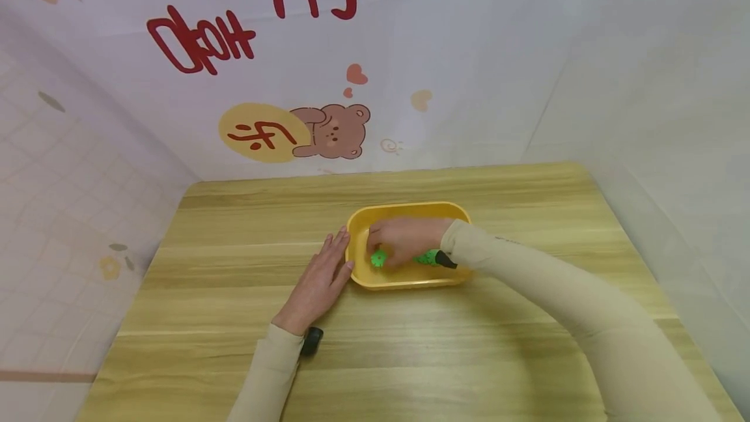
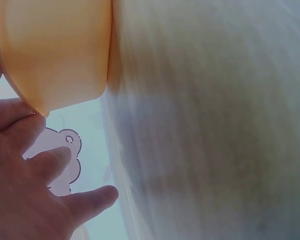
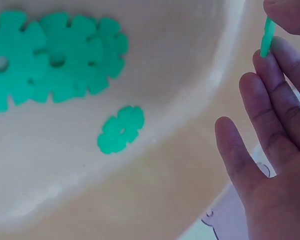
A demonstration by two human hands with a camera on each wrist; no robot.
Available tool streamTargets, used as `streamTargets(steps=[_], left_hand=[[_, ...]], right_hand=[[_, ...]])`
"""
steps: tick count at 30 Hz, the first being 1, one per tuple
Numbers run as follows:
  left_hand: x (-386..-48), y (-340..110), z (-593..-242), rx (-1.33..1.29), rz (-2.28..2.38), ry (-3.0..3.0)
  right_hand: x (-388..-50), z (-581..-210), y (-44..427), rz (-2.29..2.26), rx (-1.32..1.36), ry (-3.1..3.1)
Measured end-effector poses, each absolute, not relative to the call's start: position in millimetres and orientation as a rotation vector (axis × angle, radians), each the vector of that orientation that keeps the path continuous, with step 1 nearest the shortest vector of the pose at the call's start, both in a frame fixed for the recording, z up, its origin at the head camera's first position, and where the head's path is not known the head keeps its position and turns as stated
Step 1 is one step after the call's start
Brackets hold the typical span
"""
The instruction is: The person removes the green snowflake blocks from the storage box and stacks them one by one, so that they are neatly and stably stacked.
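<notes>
A yellow plastic bin [image 1: 410, 285] stands on the wooden table, with green snowflake discs [image 1: 426, 257] inside. My right hand [image 1: 407, 238] reaches into it, and a green disc [image 1: 378, 258] shows at the fingertips. In the right wrist view, thumb and fingers pinch a snowflake disc [image 3: 267, 37], seen edge-on. Several discs [image 3: 65, 57] overlap on the bin floor there, and a single loose disc [image 3: 121, 130] lies apart from them. My left hand [image 1: 316, 282] touches the bin's left end, its fingers mostly straight; the left wrist view shows fingertips against the bin's rim [image 2: 45, 112].
The wooden table [image 1: 404, 357] spreads around the bin on every side. Behind it hangs a white cloth [image 1: 469, 83] printed with a bear, hearts and red lettering. More pale cloth closes off the left and right sides. A black device [image 1: 312, 341] sits on my left wrist.
</notes>
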State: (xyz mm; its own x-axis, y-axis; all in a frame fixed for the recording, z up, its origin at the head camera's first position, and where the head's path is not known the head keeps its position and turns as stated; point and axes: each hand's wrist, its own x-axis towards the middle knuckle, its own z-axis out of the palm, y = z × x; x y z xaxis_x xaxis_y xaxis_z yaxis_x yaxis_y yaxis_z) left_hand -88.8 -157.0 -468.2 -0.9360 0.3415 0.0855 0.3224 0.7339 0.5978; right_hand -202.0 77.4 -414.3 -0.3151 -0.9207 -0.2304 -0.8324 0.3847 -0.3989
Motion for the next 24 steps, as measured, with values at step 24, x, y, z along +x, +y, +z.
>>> streamTargets(steps=[24], left_hand=[[-87.7, -155.8, -468.2, 0.54, 0.995, 2.893]], right_hand=[[-189.3, -388.1, 117.5, -0.414, -1.567, 2.364]])
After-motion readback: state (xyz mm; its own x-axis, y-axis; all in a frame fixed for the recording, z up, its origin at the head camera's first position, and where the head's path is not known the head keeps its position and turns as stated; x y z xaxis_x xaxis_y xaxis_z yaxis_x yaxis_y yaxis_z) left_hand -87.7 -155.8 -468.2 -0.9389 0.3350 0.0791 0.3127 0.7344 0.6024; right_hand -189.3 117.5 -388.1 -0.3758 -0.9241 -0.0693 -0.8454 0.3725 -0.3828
